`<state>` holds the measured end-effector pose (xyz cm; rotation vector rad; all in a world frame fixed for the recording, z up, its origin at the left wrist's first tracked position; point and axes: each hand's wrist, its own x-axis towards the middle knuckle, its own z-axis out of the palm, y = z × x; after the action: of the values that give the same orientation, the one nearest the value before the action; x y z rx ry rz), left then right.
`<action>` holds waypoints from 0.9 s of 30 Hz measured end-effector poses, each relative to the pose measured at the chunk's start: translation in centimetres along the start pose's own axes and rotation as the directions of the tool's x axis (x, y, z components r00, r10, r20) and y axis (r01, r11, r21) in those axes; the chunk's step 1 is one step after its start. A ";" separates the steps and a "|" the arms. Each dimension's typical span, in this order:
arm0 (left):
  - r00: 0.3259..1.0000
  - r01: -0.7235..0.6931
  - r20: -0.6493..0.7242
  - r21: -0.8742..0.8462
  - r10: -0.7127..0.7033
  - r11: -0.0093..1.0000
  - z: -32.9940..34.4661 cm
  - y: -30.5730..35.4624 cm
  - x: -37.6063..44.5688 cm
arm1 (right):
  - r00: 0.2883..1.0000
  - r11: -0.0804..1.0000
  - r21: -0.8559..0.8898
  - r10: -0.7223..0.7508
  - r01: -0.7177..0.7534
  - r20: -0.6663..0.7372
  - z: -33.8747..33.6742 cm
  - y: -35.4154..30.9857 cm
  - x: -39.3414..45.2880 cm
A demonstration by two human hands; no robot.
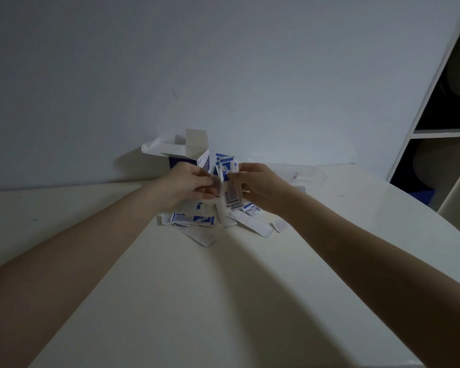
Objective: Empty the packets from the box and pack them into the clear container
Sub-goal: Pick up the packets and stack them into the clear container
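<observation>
Bare tabletop (pixel 197 301) fills the near part of my view, and both forearms reach across it to the loose packets (pixel 194 219) spilled by the wall. Between them my left hand (pixel 189 183) and right hand (pixel 258 185) pinch a small upright stack of packets (pixel 227 179), fingers curled onto its edges from either side. What worries me is the stack fanning out: the packets look slick and thin, and if either pinch loosens during the carry to the right, I expect some to slide back onto the pile or off the table's curved edge. One clear container (pixel 310 176) sits just beyond my right hand, hard to make out in this dim light, so I could misjudge its rim. I count one open box (pixel 189 155), upright behind my left hand, roughly ten loose packets, overlapping too much for a firm count, and at least three in the held stack.
</observation>
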<state>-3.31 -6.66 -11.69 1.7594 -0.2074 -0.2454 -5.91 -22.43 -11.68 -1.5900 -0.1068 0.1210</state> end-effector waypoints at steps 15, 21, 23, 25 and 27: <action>0.962 -0.250 0.252 0.684 0.100 0.685 3.8 -1.2 0.0 | 0.963 0.157 -0.953 -0.122 0.259 0.241 -2.9 1.5 -2.5; 0.945 -0.309 0.306 0.706 0.118 0.637 4.7 -2.3 -0.6 | 0.967 0.031 -0.967 -0.044 0.253 0.251 -5.4 2.4 -3.6; 0.945 -0.307 0.307 0.712 0.112 0.631 4.8 -2.3 -0.6 | 0.975 0.052 -0.974 -0.005 0.222 0.222 -6.1 2.2 -3.8; 0.947 -0.291 0.306 0.695 0.095 0.658 5.1 -2.5 -0.7 | 0.977 0.105 -0.974 0.037 0.203 0.208 -6.2 2.3 -4.0; 0.945 -0.285 0.317 0.688 0.078 0.667 5.4 -2.7 -0.8 | 0.979 0.147 -0.971 0.053 0.187 0.196 -6.2 2.6 -4.2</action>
<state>-5.53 -10.96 -15.37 2.4839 -0.7669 -0.2672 -9.17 -29.18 -14.05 -2.9808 -0.5073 0.1341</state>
